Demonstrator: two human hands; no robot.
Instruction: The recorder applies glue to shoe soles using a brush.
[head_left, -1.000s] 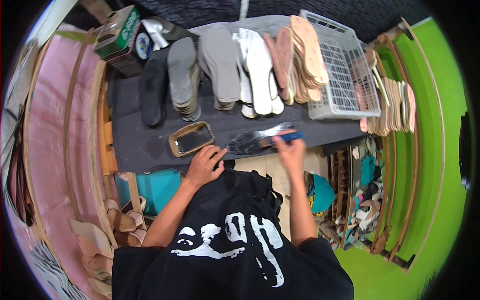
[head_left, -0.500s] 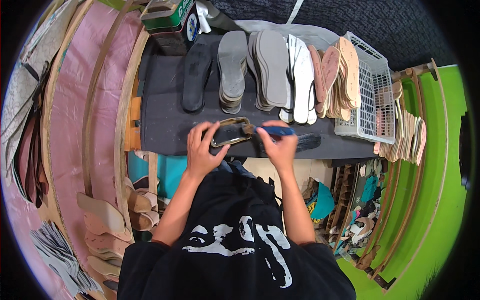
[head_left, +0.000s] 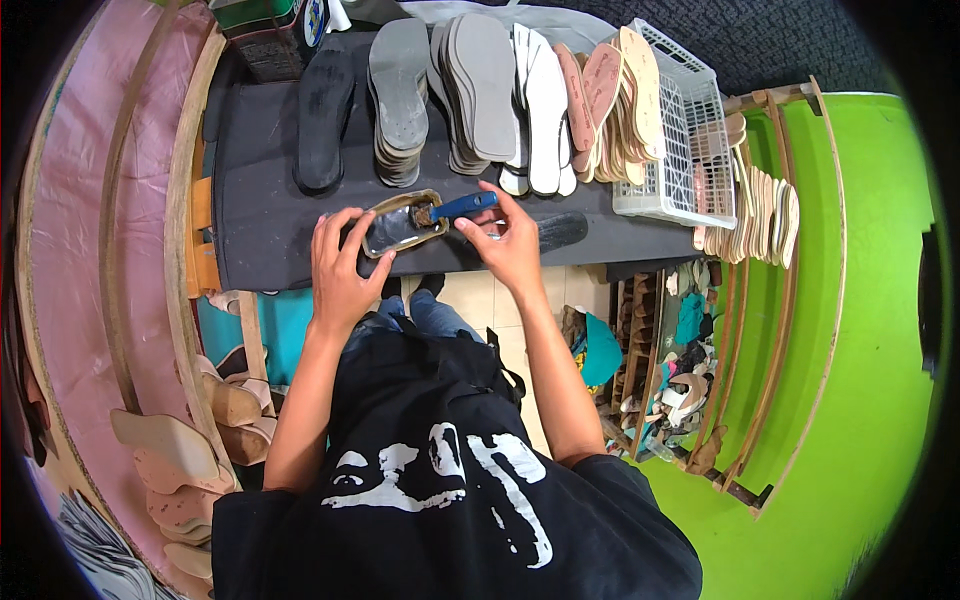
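My left hand [head_left: 345, 255] grips the left end of a shallow, crusty-rimmed tray [head_left: 372, 243] holding a dark, shiny liquid. A brush with a blue handle [head_left: 462, 206] leans on the tray's right rim, bristles inside. Around the handle's free end, the thumb and fingers of my right hand [head_left: 510, 245] are spread apart, close to it but not closed on it. Just right of that hand lies a black insole [head_left: 562, 232] with a streaky, wet-looking surface, partly hidden by the hand. Another black insole [head_left: 325, 120] rests farther back on the left.
Along the back of the dark table [head_left: 255, 200] stand stacks of grey insoles [head_left: 480, 90], white insoles [head_left: 546, 120] and tan insoles [head_left: 635, 100]. A white plastic crate [head_left: 690, 140] sits at the right end, a green-and-dark can [head_left: 265, 40] at the back left. Wooden racks flank both sides.
My view has shifted, moving the table up and left in the picture. The right hand has loosened its hold on the brush, which now rests in the tray. The left hand stays at the tray.
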